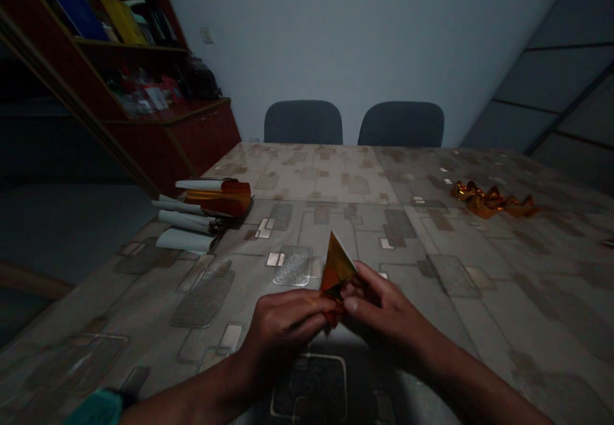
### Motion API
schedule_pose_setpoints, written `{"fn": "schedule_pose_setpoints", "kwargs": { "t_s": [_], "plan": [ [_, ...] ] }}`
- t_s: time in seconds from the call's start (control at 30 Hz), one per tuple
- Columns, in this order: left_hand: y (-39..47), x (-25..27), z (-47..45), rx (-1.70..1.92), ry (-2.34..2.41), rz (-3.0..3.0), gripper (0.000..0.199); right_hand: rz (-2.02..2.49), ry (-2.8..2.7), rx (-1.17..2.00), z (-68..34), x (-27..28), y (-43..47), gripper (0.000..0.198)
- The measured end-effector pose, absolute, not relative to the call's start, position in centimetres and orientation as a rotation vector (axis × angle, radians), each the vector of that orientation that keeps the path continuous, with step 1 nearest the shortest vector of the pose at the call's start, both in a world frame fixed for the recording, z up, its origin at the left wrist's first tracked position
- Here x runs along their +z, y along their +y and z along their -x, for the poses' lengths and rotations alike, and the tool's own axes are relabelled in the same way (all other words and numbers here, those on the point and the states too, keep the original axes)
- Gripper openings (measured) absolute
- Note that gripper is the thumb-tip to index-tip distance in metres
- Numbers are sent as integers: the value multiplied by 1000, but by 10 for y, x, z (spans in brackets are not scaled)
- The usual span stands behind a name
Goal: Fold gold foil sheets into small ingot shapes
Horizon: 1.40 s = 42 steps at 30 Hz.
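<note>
Nearest, two bare forearms are extended inward from the lower left and lower right of the frame. Below and beyond them, most of the lower frame is filled by the patterned surface. The upper left is taken up by a red-brown cabinet, its shelves loaded with mixed items. Two dark chair backs are seen behind the surface's far edge, at upper centre. At left, a pile of curled sheets is laid, gold and pale sides showing. At right, shiny gold shapes are grouped on the surface. Just below centre, the left grip and the right grip are both closed on a folded gold piece, which is held between them, its pointed tip turned up. Its lower end is pinched by the left fingers; its right side is held by the right thumb and fingers.
</note>
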State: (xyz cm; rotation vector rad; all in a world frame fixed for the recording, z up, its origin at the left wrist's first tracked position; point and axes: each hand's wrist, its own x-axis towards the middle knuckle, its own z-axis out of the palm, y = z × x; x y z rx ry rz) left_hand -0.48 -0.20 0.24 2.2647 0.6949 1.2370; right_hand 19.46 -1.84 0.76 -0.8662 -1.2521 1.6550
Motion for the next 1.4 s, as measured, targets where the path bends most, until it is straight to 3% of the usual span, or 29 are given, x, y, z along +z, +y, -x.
{"fn": "schedule_pose_setpoints", "kwargs": {
  "t_s": [0.1,0.17,0.47,0.73,0.83,0.93,1.1,1.23,1.4],
  "plan": [
    [-2,5,5,1254,781,-2270,17,873,-1247,1650,-192,3,-19,72],
    [-3,7,5,1230,824,-2262,19,883,-1215,1592,-190,-3,-17,77],
    [-3,8,4,1174,886,-2241,21,873,-1141,1609,-192,-1,-15,38],
    [-7,5,0,1066,754,-2163,38,912,-1042,1669,-195,4,-15,33],
    [-9,4,0,961,734,-1974,25,990,-1080,1595,-199,8,-12,27],
    [-7,5,0,906,825,-1424,4,1054,-1119,1581,-203,13,-10,22],
    [1,6,-2,837,826,-943,48,1088,-1325,1565,-202,19,-12,21],
    [2,4,-3,823,945,-860,47,1027,-1413,1573,-206,21,-15,10],
    [1,5,-3,881,996,-803,45,991,-1741,1347,-215,28,-14,19]
  ]
}}
